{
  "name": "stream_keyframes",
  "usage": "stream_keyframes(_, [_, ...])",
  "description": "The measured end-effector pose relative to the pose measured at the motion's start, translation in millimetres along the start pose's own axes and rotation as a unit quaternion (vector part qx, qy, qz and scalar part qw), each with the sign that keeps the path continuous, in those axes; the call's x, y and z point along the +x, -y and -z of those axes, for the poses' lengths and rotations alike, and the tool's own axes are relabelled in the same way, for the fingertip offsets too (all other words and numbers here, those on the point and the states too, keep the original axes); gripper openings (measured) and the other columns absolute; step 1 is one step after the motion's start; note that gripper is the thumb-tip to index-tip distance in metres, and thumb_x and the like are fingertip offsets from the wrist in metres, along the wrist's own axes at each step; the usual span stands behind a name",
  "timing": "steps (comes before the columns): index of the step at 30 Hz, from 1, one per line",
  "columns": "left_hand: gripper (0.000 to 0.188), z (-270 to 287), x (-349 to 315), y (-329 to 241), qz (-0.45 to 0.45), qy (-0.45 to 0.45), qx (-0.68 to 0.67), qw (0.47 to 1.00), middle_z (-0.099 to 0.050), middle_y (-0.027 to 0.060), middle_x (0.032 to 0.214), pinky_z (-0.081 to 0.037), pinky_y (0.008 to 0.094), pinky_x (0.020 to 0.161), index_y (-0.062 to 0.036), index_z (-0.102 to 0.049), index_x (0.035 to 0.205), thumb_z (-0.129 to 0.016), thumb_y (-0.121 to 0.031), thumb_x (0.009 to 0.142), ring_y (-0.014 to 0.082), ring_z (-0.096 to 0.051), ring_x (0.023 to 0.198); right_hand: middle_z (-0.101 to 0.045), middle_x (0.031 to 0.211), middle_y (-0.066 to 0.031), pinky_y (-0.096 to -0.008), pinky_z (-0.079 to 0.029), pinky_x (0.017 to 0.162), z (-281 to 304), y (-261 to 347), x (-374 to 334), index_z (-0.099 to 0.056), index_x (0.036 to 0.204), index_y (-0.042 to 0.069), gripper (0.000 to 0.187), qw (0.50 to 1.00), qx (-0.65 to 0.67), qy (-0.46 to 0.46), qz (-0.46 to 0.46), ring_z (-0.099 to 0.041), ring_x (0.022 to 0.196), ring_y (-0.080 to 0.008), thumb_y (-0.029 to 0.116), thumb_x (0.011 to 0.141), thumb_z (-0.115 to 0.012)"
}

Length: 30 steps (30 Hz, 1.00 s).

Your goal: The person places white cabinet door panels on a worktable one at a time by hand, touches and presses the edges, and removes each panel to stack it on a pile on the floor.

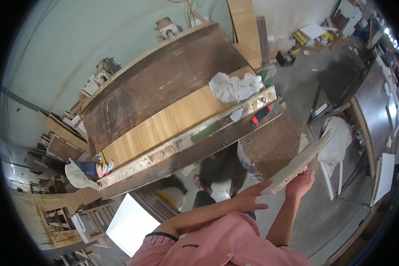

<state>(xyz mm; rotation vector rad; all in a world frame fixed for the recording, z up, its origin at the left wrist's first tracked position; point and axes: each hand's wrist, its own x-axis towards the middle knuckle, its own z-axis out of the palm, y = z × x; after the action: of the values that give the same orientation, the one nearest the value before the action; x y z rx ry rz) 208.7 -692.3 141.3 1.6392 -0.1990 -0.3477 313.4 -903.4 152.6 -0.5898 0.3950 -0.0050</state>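
A long narrow board [292, 170] with a pale face and a rough edge slants up to the right in front of me. My right hand [299, 184] is closed on its near edge from below, fingers bent round it. At the board's lower left end is my left hand [251, 198], fingers stretched out and thumb apart; whether it presses on the board I cannot tell. Just beyond the board stands a brown perforated panel [272, 144]. A workbench [164, 95] lies farther off, bearing a light wood plank [164, 126].
On the bench's front lie a crumpled white cloth [235, 87] and a black-and-red tool [261, 115]. A cap [80, 175] hangs at its left corner. To the right are a cloth-covered stool [335, 142] and a dark table [379, 99]. A white panel [131, 224] leans at lower left.
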Motion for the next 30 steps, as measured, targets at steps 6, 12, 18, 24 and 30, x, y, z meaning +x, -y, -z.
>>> stream_keyframes(6, [0.036, 67.6, -30.3, -85.4, 0.002, -0.24, -0.161, 0.957, -0.067, 0.0034, 0.083, -0.049, 0.0312, 0.073, 0.002, -0.068, 0.108, -0.061, -0.032, 0.098, 0.0096, -0.058, 0.082, -0.068, 0.115, -0.0103, -0.0367, -0.054, 0.086, -147.3, -46.1, -79.1, -0.054, 0.133, 0.001, 0.049, 0.964, -0.105, 0.23, 0.081, -0.068, 0.099, -0.0234, 0.038, 0.1, -0.049])
stream_keyframes(12, [0.028, 208.5, -104.1, -122.1, -0.062, -0.373, -0.282, 0.882, -0.064, -0.0054, 0.091, -0.045, 0.0245, 0.069, -0.0001, -0.068, 0.107, -0.06, -0.026, 0.101, 0.005, -0.054, 0.079, -0.051, 0.141, -0.0198, -0.0386, -0.04, 0.105, -46.3, -131.3, -69.4, -0.046, 0.139, -0.008, 0.046, 0.785, -0.513, -0.138, 0.317, -0.052, 0.126, -0.0303, 0.019, 0.102, -0.052])
stream_keyframes(18, [0.026, 307.0, -204.5, -108.7, -0.187, -0.44, -0.259, 0.839, -0.063, 0.0072, 0.114, -0.049, 0.0303, 0.083, -0.0015, -0.055, 0.124, -0.053, -0.016, 0.102, 0.0154, -0.061, 0.097, -0.032, 0.158, -0.0115, -0.0431, -0.022, 0.118, 18.2, -226.5, -99.0, -0.028, 0.154, 0.006, 0.079, 0.965, -0.231, 0.008, -0.123, -0.031, 0.142, -0.0326, 0.062, 0.1, -0.033])
stream_keyframes(24, [0.053, 397.6, -289.8, -127.3, -0.395, -0.468, -0.409, 0.677, -0.057, 0.0131, 0.134, -0.038, 0.0397, 0.109, 0.0021, -0.045, 0.137, -0.045, -0.039, 0.103, 0.0249, -0.052, 0.126, -0.051, 0.142, -0.0149, -0.0388, -0.037, 0.109, -79.0, -231.6, -7.9, -0.043, 0.147, 0.004, 0.067, 0.899, -0.433, 0.071, -0.012, -0.049, 0.127, -0.0291, 0.054, 0.102, -0.04])
stream_keyframes(30, [0.065, 486.2, -395.4, -18.6, -0.193, -0.576, -0.402, 0.685, -0.057, 0.0133, 0.136, -0.038, 0.0416, 0.108, 0.0003, -0.052, 0.134, -0.041, -0.054, 0.1, 0.027, -0.053, 0.126, -0.067, 0.118, -0.0131, -0.033, -0.048, 0.091, -219.2, -247.1, 85.7, -0.055, 0.131, -0.006, 0.045, 0.783, -0.556, 0.238, 0.145, -0.062, 0.104, -0.0196, 0.026, 0.099, -0.057])
